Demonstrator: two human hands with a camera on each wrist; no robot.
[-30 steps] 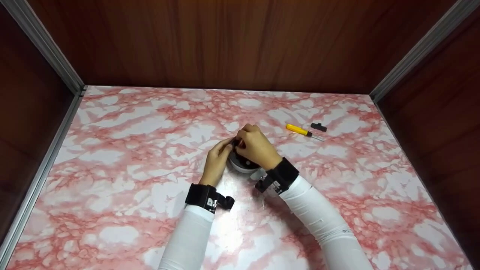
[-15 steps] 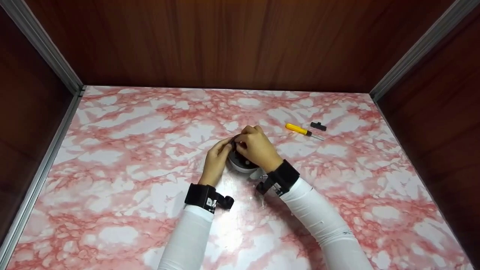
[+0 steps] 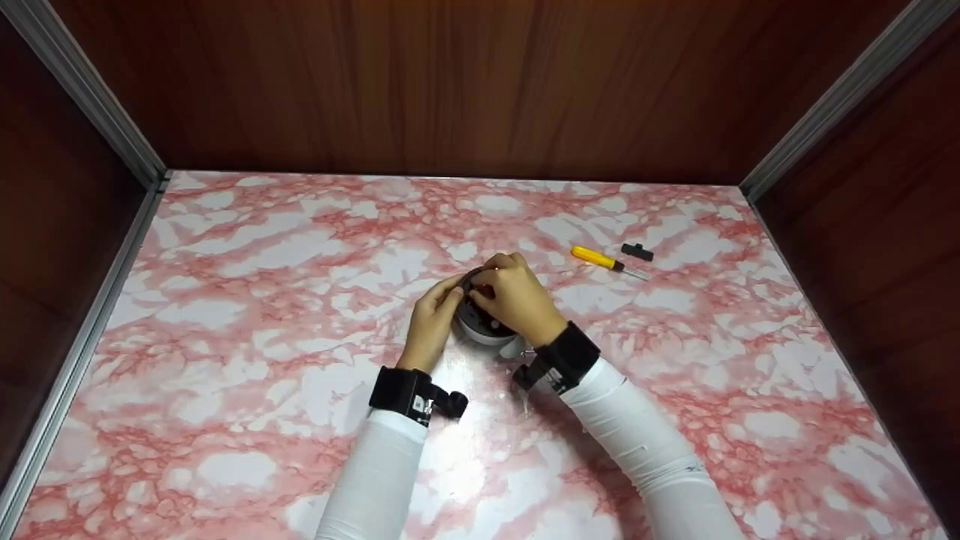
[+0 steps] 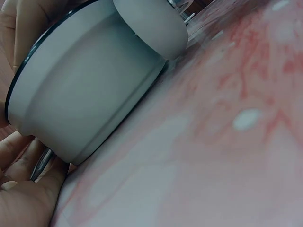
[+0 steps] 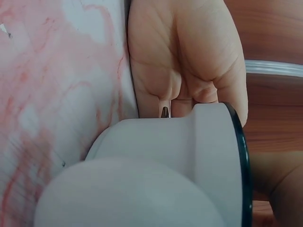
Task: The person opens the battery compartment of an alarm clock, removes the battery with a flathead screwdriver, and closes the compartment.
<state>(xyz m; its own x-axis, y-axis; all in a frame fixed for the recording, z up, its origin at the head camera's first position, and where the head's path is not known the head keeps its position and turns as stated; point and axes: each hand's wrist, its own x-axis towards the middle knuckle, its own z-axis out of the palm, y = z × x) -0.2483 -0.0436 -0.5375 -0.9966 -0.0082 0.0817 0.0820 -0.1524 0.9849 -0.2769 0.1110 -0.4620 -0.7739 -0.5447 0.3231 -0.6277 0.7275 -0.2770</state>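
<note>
A white round housing [image 3: 480,335] with a dark top and black rim rests on the table between both hands. My left hand [image 3: 433,319] grips its left side, thumb at the rim. A dark metal rod [image 4: 41,164] shows beside the housing, among the left hand's fingers. My right hand [image 3: 519,296] reaches over the top, with bent fingers just inside the rim on the far left; its fingertips are partly hidden, and I cannot tell whether they pinch anything. A rounded white part [image 5: 128,194] sticks out from the housing's near side, beneath the right wrist.
A screwdriver [image 3: 596,258] with a yellow handle lies on the table to the right. Behind its tip is a small black part [image 3: 637,252] with a short stub. Dark wooden panels [image 3: 465,90] enclose the back and sides of the red-and-white marbled table [image 3: 262,360].
The right fingers have shifted slightly at the rim, and the dark top shows a little more beneath them. My left hand keeps its grip; the housing stays in place.
</note>
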